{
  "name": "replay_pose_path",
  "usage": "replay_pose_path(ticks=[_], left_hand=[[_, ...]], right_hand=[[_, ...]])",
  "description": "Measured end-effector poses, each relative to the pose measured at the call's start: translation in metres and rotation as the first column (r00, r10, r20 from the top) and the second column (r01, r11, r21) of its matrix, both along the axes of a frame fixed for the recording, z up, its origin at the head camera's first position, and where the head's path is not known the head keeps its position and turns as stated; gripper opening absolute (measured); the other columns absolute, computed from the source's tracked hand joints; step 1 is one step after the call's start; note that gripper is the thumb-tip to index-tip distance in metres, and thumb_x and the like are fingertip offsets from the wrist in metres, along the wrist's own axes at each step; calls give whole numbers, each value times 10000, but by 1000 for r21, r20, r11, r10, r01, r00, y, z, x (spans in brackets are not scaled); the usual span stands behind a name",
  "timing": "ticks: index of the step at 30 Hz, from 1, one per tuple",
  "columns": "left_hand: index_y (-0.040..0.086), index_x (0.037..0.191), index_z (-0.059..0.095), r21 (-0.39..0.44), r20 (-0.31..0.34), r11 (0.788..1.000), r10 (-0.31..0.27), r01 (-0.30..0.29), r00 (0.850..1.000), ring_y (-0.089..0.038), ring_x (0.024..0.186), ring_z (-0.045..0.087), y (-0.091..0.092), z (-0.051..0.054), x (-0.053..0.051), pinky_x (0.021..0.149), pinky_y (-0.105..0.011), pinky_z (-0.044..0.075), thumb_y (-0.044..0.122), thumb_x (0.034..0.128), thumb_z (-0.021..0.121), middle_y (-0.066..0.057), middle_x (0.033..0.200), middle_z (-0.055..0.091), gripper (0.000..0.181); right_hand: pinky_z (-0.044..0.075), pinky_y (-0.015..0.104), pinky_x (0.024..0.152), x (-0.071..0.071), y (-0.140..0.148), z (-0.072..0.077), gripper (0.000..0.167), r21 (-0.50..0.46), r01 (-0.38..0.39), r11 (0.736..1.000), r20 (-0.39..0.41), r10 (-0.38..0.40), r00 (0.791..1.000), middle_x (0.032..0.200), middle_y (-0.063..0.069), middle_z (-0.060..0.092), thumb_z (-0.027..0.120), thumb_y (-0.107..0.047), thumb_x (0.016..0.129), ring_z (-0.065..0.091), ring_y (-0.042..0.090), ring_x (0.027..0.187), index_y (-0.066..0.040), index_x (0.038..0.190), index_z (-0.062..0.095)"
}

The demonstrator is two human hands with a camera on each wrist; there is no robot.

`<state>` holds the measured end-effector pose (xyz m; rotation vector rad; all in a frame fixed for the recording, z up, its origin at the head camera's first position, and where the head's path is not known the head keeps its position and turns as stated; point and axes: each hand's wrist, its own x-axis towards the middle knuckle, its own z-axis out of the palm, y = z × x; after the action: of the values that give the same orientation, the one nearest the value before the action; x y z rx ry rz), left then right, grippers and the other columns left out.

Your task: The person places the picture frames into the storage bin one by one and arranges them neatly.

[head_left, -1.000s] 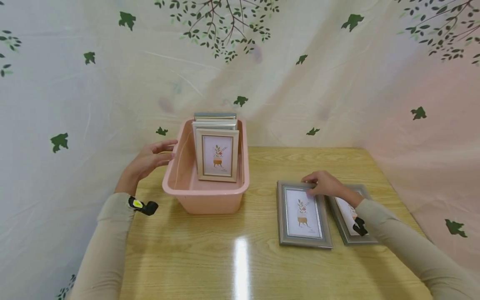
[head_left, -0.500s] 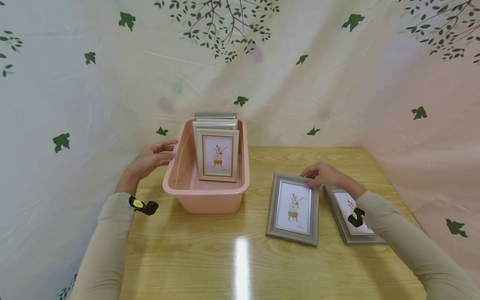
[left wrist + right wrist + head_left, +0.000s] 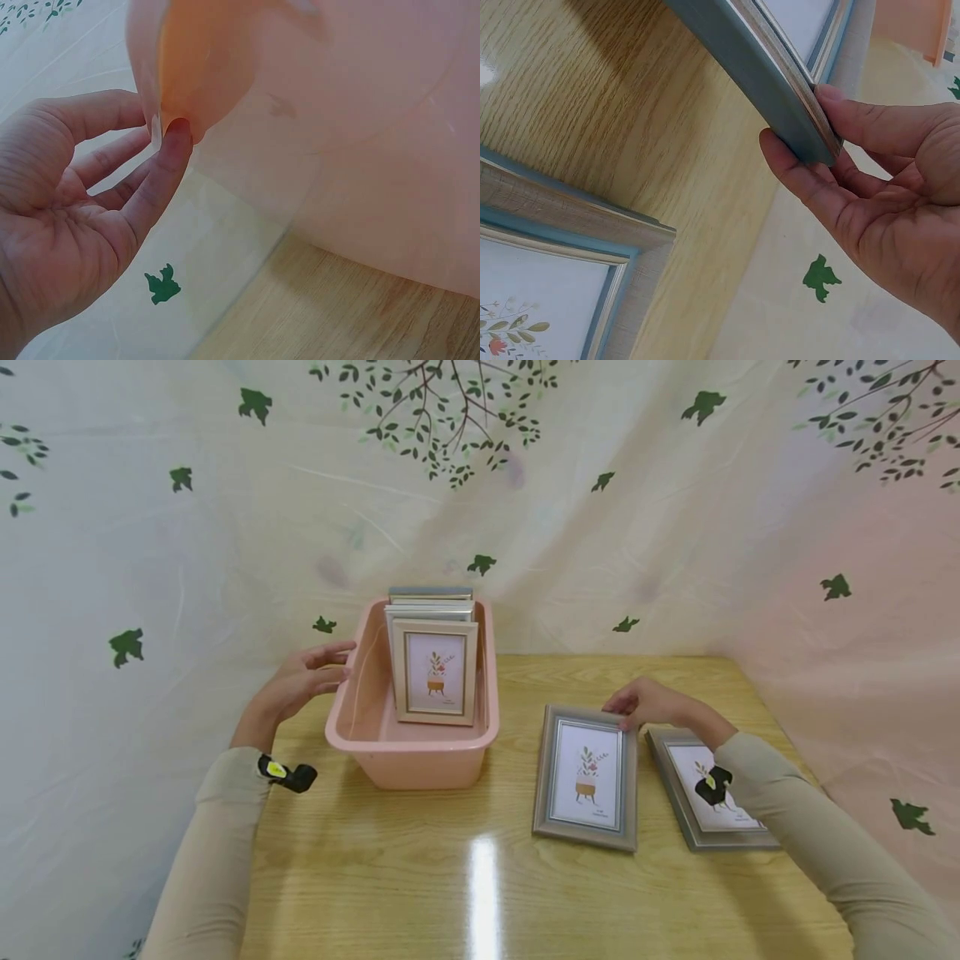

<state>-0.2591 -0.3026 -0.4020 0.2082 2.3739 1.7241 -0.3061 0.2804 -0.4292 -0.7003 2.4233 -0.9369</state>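
My left hand [image 3: 296, 681] holds the left rim of a pink plastic basin [image 3: 416, 768]. In the left wrist view, thumb and fingers of that hand [image 3: 82, 210] pinch the basin's rim lip [image 3: 156, 90]. A grey picture frame [image 3: 587, 777] with a potted-plant print is pinched at its upper right corner by my right hand [image 3: 660, 704]. Seen from the right wrist, the thumb lies on the front of this frame [image 3: 780, 90] and the fingers curl behind it; its near edge looks raised above the wood.
Another grey picture frame [image 3: 701, 793] lies to the right, partly under the right forearm; it looks thick, perhaps stacked. Inside the basin several frames lean upright, a beige one [image 3: 474, 672] in front. The wooden table [image 3: 397, 877] meets a patterned cloth backdrop [image 3: 562, 585] behind.
My right hand has drawn the grey frame left and slightly away from the other grey frame, uncovering more of that one. Over the last half second it barely moves. The left hand stays put.
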Motion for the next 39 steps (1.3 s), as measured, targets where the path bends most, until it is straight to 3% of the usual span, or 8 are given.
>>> replay_pose_path(ticks=[6, 11, 19, 31, 39], left_hand=[[122, 1600, 338, -6, -4, 1000, -3, 3, 1000, -26, 1110, 602, 0, -1, 1, 908, -155, 552, 212, 1009, 653, -192, 1524, 415, 676], [114, 1597, 342, 4, -8, 1000, -8, 8, 1000, -24, 1112, 605, -1, -1, 0, 907, -155, 553, 203, 1012, 646, -195, 1519, 416, 665], [118, 1598, 340, 1, -13, 1000, -9, 9, 1000, -24, 1107, 610, -2, -3, -1, 905, -156, 552, 202, 1011, 648, -189, 1518, 421, 668], [116, 1595, 346, 11, -5, 1000, 1, 0, 1000, -24, 1106, 610, -1, -1, -1, 905, -157, 554, 190, 1011, 647, -194, 1507, 423, 661], [109, 1594, 346, 19, -6, 1000, 1, -1, 1000, -20, 1105, 610, -2, -3, -2, 906, -160, 554, 192, 1011, 649, -180, 1485, 431, 662]], right_hand=[[576, 266, 734, 0, -1, 0, 348, 5, 1, 1000, -8, -1, 1000, 1136, 244, 724, 696, 34, 887, 676, 296, 1009, 101, 1227, 673], [611, 330, 706, 1, 0, -1, 340, -35, 39, 999, 0, -39, 999, 1206, 272, 684, 669, -20, 956, 674, 244, 934, 63, 1285, 653], [630, 357, 700, -3, -3, -1, 355, -90, 109, 990, 40, -106, 994, 1266, 304, 657, 687, -43, 955, 685, 212, 883, 65, 1291, 655], [620, 322, 718, -11, -8, 15, 379, -158, 54, 986, 86, -41, 995, 1248, 329, 657, 718, -34, 929, 694, 92, 845, 118, 1268, 644], [628, 347, 754, -18, -11, 21, 367, -81, 18, 997, 107, -10, 994, 1186, 256, 711, 694, -74, 962, 690, 121, 838, 81, 1290, 645]])
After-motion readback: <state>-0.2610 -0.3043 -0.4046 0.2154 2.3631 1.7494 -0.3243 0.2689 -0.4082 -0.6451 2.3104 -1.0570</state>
